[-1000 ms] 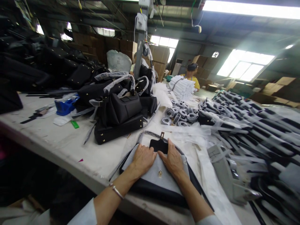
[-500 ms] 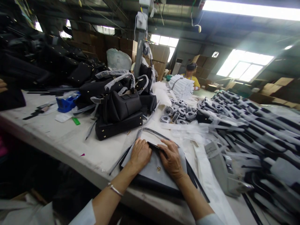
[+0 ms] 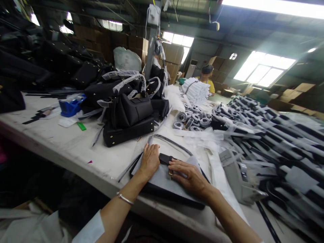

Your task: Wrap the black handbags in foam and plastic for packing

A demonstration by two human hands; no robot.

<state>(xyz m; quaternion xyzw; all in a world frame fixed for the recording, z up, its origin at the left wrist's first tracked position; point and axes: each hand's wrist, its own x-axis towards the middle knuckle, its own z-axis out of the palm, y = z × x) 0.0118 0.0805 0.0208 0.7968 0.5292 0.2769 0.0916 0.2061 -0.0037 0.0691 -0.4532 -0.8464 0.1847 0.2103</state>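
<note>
A black handbag [image 3: 174, 199] lies flat at the table's front edge, its front covered by a pale grey protective sheet [image 3: 158, 179]. My left hand [image 3: 151, 161] is closed over the bag's top edge, left of a short black closure tab [image 3: 165, 158]. On the tab's lower end rest the fingers of my right hand [image 3: 189, 173], beside a small gold clasp [image 3: 170, 173]; the thumb is hidden. The bag's film-wrapped handle [image 3: 174, 141] arches out beyond both hands.
Finished black handbags [image 3: 133, 111] are stacked just behind. A blue tape dispenser [image 3: 72, 106] stands to the left near a green piece [image 3: 81, 126]. Wrapped straps [image 3: 273, 135] pile up on the right, beside a grey metal device [image 3: 235, 179]. A person [image 3: 208, 81] is in the background.
My right hand has turned and swung its forearm outward, bringing its fingers onto the closure tab over the clasp. The tab now lies flatter toward me. My left hand has barely shifted.
</note>
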